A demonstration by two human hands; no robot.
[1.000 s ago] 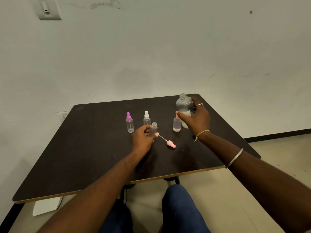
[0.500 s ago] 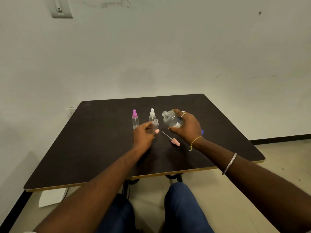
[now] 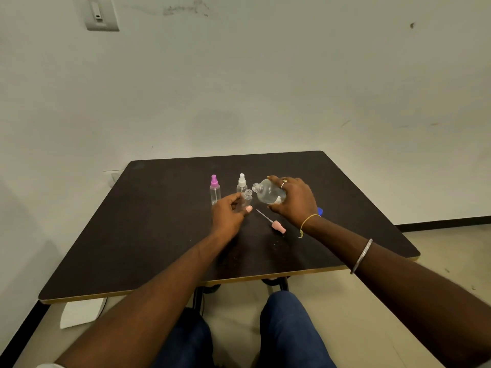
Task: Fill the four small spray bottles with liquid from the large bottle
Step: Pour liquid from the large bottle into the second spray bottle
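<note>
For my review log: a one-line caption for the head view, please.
Right hand tilts large bottle toward the uncapped small bottle held by left hand.

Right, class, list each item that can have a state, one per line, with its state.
large bottle: uncapped, tilted, gripped by right hand.
open small bottle: top off, held by left hand.
purple-topped bottle: capped, upright.
white-topped bottle: capped, upright.
pink spray top: removed, lying on table.

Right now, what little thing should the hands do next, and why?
Probably tip the large bottle a little more over the open small bottle: the right hand holds it tilted, mouth beside the small one's open neck, which the left hand steadies.
</note>
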